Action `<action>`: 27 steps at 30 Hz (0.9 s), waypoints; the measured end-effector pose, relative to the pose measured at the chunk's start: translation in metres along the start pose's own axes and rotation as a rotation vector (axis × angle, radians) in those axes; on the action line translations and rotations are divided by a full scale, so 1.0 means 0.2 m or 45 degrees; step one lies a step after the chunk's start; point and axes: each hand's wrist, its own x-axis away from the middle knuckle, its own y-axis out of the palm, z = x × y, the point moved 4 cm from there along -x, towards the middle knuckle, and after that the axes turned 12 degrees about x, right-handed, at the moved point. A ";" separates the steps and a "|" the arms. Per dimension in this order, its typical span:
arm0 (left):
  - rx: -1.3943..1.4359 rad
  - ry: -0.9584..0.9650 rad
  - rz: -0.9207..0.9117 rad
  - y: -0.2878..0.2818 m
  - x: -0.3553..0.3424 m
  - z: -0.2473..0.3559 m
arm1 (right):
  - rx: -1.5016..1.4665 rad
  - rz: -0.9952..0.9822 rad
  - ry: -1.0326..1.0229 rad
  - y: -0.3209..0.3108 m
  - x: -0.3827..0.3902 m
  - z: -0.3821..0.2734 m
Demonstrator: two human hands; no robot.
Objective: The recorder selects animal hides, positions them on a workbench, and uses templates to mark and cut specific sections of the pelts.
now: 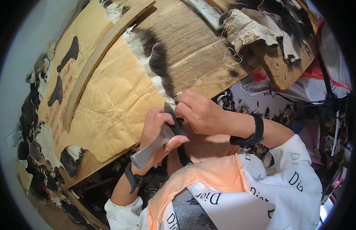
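My left hand (pixel 155 128) is closed around a flat grey metal blade (pixel 149 151), whose broad end slants toward me. A dark pointed piece (pixel 170 111) rises beside its fingers; I cannot tell whether it belongs to the blade. Close by on the right, my right hand (pixel 199 109) has its fingers curled at the table's front edge, with a metal ring (pixel 177 97) on one finger. Whatever those fingers pinch is hidden. Just beyond them lies a pelt (pixel 160 63) with pale skin and a dark fur edge, partly under yellow paper (pixel 122 92).
A curved wooden strip (pixel 95 63) lies across the paper, with dark sole-shaped pieces (pixel 68 53) to its left. More pelts (pixel 248 30) sit at the far right of the wooden table (pixel 201 63). Fur scraps (pixel 34 153) pile along the left side. Plastic bags (pixel 304 84) hang at right.
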 end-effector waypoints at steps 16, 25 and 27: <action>-0.028 -0.008 0.071 -0.08 -0.08 0.00 | -0.600 -0.179 0.604 -0.05 -0.09 0.09; 0.289 -0.432 0.026 -0.19 -0.21 -0.05 | -1.534 -0.455 1.153 0.04 -0.09 0.13; 0.276 -0.457 0.028 -0.20 -0.24 -0.03 | -1.736 -0.405 1.165 0.05 -0.11 0.14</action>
